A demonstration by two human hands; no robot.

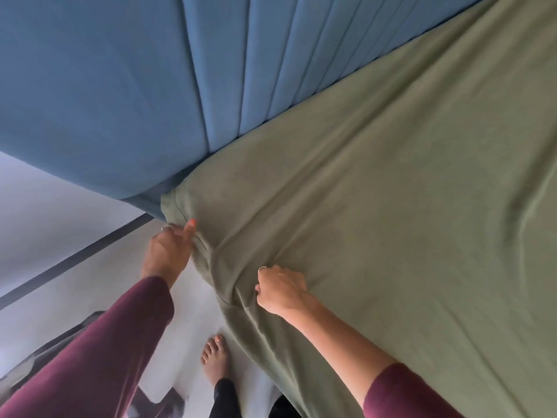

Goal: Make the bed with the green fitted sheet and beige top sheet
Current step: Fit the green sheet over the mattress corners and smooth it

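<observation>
Left hand [168, 251] pinches green fitted sheet [361, 206] corner by headboard [120, 101]; right hand [280, 289] grips the edge nearer. Corner probably not tucked.

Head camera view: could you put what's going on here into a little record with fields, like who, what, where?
activity: fitting a green fitted sheet at a bed corner
left hand: pinches the sheet's edge at the corner, next to the headboard
right hand: grips a bunch of sheet on the near side
sheet state: spread over the bed top, creased toward the hands, hanging down the side
headboard: blue, padded, with vertical channels
beige top sheet: not in view
floor: pale, one bare foot on it
clothing: maroon sleeves
</observation>
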